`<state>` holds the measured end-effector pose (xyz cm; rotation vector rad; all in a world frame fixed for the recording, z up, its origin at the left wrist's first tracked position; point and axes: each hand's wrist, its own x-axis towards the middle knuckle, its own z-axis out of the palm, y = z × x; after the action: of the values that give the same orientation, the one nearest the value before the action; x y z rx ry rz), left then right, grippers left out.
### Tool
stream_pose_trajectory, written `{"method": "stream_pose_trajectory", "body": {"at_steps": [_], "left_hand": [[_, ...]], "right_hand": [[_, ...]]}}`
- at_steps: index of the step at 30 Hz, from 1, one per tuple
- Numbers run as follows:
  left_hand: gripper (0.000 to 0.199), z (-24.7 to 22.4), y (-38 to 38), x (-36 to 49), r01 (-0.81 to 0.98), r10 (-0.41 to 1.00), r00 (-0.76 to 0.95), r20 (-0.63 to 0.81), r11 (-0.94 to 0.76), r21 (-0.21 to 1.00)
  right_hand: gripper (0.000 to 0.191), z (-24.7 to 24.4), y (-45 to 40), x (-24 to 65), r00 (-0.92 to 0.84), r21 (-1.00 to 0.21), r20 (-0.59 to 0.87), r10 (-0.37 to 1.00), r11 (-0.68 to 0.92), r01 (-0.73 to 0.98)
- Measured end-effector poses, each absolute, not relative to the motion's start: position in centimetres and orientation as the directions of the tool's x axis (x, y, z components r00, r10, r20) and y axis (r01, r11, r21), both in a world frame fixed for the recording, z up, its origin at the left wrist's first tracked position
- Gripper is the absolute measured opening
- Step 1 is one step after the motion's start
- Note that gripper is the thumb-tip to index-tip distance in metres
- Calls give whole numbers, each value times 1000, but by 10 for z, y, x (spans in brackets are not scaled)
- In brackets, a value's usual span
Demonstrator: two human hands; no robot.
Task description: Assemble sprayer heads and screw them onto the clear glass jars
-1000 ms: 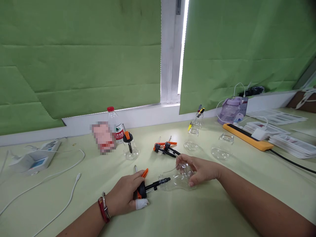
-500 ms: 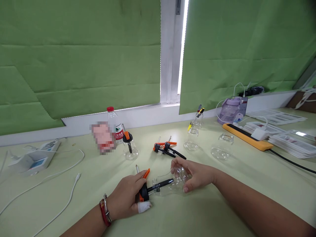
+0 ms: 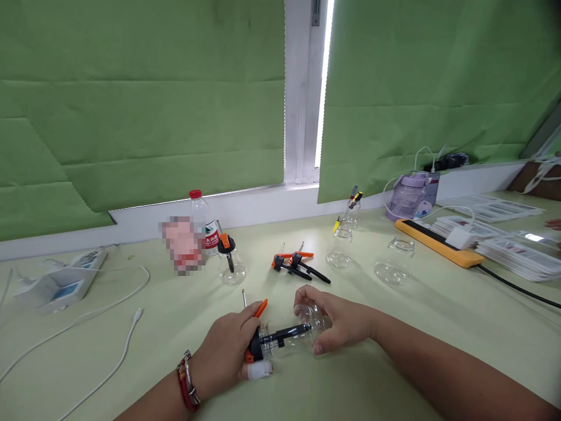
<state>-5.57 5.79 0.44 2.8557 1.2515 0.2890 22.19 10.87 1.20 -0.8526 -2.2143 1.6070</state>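
Observation:
My left hand (image 3: 232, 342) grips a black and orange clamp-like tool (image 3: 280, 336) at its head; white tape wraps one finger. The tool's black bar reaches through the neck of a clear glass jar (image 3: 302, 327) lying on its side. My right hand (image 3: 339, 321) is curled around the jar's base. Beyond the hands, two similar tools (image 3: 298, 263) lie together on the table. Another such tool (image 3: 227, 244) stands in an upright glass jar (image 3: 233, 273) to the left. Upright jars (image 3: 339, 254) (image 3: 394, 263) stand at right.
A red-capped bottle (image 3: 203, 222) stands near a blurred pink item (image 3: 182, 244). White cables and a power strip (image 3: 83, 275) lie left. On the right are an orange power strip (image 3: 438, 242), a purple bottle (image 3: 407, 196), stacked white sheets (image 3: 521, 254) and a jar with screwdrivers (image 3: 352, 216).
My right hand has moved left with the jar, whose neck now reaches the tool's head in my left hand. The tool's bar is deeper inside. Fingers of another person appear at the right edge.

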Motion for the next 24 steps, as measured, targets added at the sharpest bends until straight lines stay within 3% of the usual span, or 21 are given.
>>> {"method": "stream_pose_trajectory", "body": {"at_steps": [7, 24], "left_hand": [[58, 7, 55, -50, 762, 752, 640, 155, -648, -4], [51, 12, 50, -47, 778, 772, 625, 113, -628, -9]], "right_hand": [[69, 6, 109, 223, -797, -947, -98, 595, 191, 259], [69, -1, 111, 222, -814, -982, -99, 573, 75, 172]]}}
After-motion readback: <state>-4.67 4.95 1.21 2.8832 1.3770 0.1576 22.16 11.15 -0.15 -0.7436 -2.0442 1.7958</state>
